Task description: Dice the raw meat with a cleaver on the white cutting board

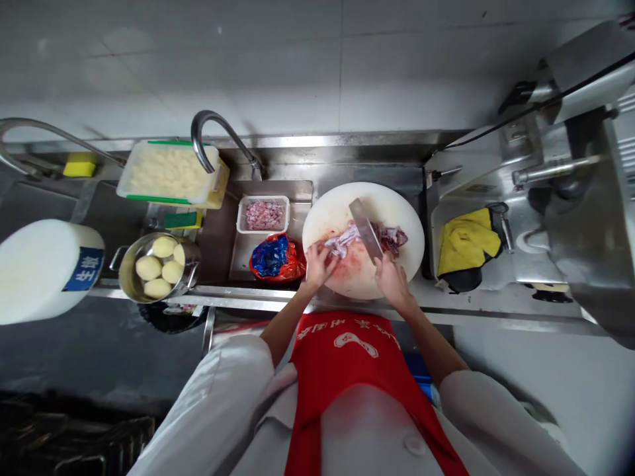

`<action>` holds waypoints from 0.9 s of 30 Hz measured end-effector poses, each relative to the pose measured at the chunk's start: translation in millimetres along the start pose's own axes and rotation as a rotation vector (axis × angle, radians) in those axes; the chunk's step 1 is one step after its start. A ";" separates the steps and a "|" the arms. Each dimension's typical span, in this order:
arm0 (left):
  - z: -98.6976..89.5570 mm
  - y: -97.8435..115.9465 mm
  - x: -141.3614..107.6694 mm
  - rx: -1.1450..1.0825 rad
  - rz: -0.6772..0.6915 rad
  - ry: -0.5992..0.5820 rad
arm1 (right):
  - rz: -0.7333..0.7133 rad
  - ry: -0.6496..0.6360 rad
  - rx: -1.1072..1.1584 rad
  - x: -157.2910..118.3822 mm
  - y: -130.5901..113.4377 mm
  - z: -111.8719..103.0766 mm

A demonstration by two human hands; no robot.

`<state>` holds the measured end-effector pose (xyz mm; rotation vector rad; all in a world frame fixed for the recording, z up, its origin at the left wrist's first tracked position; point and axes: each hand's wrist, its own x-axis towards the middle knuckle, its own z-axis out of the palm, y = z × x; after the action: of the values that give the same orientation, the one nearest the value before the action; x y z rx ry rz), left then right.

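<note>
On a round white cutting board (357, 284) lies raw meat (342, 243), pale pink at the left and darker red at the right. My right hand (391, 276) is closed around the handle of a cleaver (366, 228), whose broad blade stands across the meat. At the board's left edge, my left hand (318, 263) has its fingers bent onto the pale end of the meat. Whether those fingertips pinch it or only press it down is hard to make out. Red stains surround the meat on the board.
Left of the board, a white basket (239, 221) of chopped meat and a red and blue plastic bag (290, 258) sit in the sink under a curved faucet (203, 119). Farther left are a pot (129, 284) of potatoes and a lidded tub (171, 175). A yellow cloth (469, 239) lies right.
</note>
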<state>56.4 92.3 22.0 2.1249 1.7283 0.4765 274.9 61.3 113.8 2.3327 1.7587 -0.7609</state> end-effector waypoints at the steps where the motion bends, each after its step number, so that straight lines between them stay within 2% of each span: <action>1: 1.1 2.7 -0.1 0.006 0.037 -0.030 | -0.042 -0.020 -0.001 2.9 -10.0 0.4; 5: 1.6 -0.9 -0.3 0.017 0.114 -0.140 | -0.132 -0.078 -0.052 18.7 -29.5 10.4; 9: -0.7 -21.7 -5.6 -0.053 0.187 -0.183 | -0.132 -0.052 -0.091 27.3 -26.1 18.2; 12: -1.6 -29.0 -5.4 -0.128 0.231 -0.184 | -0.142 -0.049 -0.091 28.0 -23.6 18.1; 17: -3.5 -25.6 -0.6 -0.174 0.205 -0.199 | -0.141 -0.049 -0.072 29.1 -25.2 16.5; 20: -2.5 -23.9 -9.6 -0.206 0.169 -0.172 | -0.120 -0.041 -0.064 30.5 -24.3 15.3; 24: -12.7 -26.4 -32.5 -0.268 0.148 -0.182 | -0.112 -0.017 -0.011 25.2 -8.1 9.3; 27: -38.3 -33.3 -24.8 -0.337 0.256 -0.292 | -0.038 0.063 0.035 13.7 21.1 4.9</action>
<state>4.9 76.7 39.0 2.0532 1.1371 0.4604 295.7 64.6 99.1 2.3774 1.8348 -0.7379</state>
